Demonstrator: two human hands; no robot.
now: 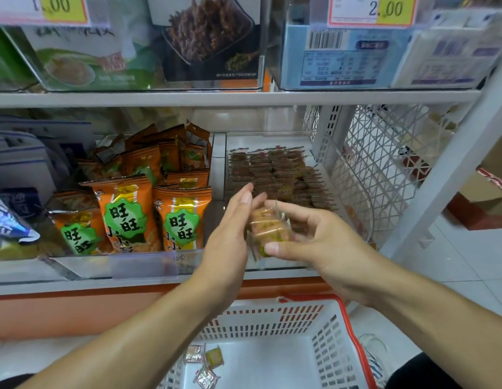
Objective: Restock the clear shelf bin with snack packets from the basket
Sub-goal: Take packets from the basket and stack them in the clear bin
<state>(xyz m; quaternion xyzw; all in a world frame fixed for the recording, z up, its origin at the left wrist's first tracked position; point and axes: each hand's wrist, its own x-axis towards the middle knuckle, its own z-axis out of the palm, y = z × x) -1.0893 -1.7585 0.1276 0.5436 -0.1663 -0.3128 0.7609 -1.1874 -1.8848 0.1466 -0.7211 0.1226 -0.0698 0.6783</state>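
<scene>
Fingers (275, 204) of my right hand (314, 242) curl around a small stack of snack packets (268, 230), thumb pinching its lower end, while my left hand (230, 234) lies flat and straight-fingered against the stack's left side, just in front of the clear shelf bin (275, 263). Rows of dark packets (272, 169) already fill that bin's back, orange snack bags (149, 197) crowd the neighbouring bin, and below my forearms I see the white basket (336, 346) with its red rim, three loose packets (205, 363) on its floor.
</scene>
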